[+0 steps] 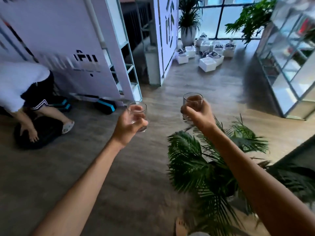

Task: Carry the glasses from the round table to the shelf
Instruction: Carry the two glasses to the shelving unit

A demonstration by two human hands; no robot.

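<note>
Both my arms are stretched out in front of me over a wooden floor. My left hand (pixel 129 124) grips a clear short glass (pixel 138 108) held upright. My right hand (pixel 196 114) grips a second clear glass (pixel 193 99), also upright and a little higher. A white open shelf unit (pixel 288 65) stands along the right side of the room. The round table is out of view.
A palm plant (pixel 204 167) stands just below my right arm. At the left a person in a white top (pixel 18 84) bends over a black cushion (pixel 39 132). A white partition with shelves (pixel 105 53) stands ahead left. White boxes (pixel 209 55) and potted plants (pixel 187 23) sit by the far window.
</note>
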